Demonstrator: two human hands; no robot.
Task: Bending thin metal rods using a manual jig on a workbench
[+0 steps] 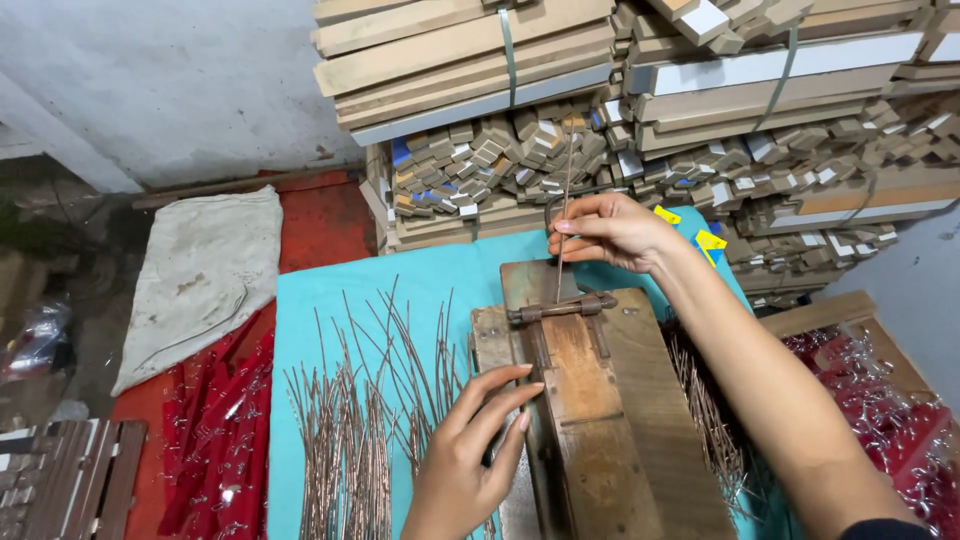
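We see a thin copper-coloured wire [564,215] standing almost upright, its long axis running up and away from us, its lower end set into the metal hinge bar [560,308] atop a wooden jig [610,400]. Our right hand [615,232] pinches the wire partway up between thumb and fingertips, so this hand is the nearer one to it. Our left hand [470,455] lies below and to the left, fingers extended together and pressed against the jig's side, holding nothing. A spread of loose wires [350,440] lies on the turquoise counter [320,300] beside it. Bundled wooden strips [560,90] are stacked behind.
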